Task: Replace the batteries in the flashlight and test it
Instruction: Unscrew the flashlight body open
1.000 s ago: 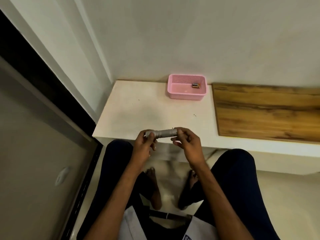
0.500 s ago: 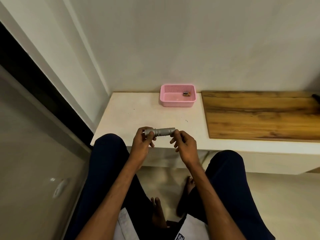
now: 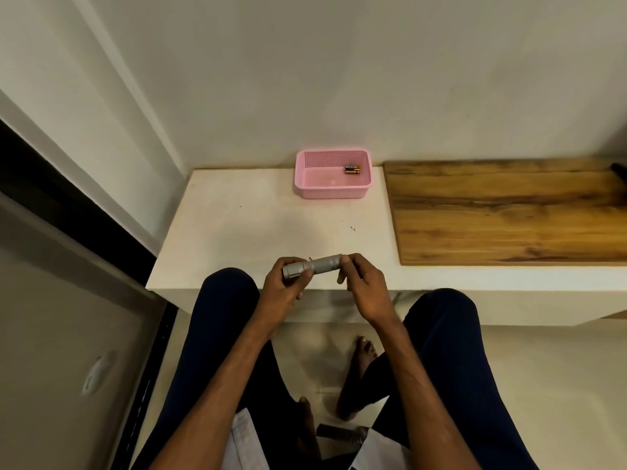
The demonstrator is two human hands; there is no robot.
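Looks like the cap-unscrewing step: left hand (image 3: 281,288) grips the flashlight (image 3: 314,265) head, right hand (image 3: 364,283) pinches its tail, just off the table (image 3: 237,232) edge nearest the person, so next comes a twist, then the batteries (image 3: 352,169) in the pink basket (image 3: 330,192) at the table's far side.
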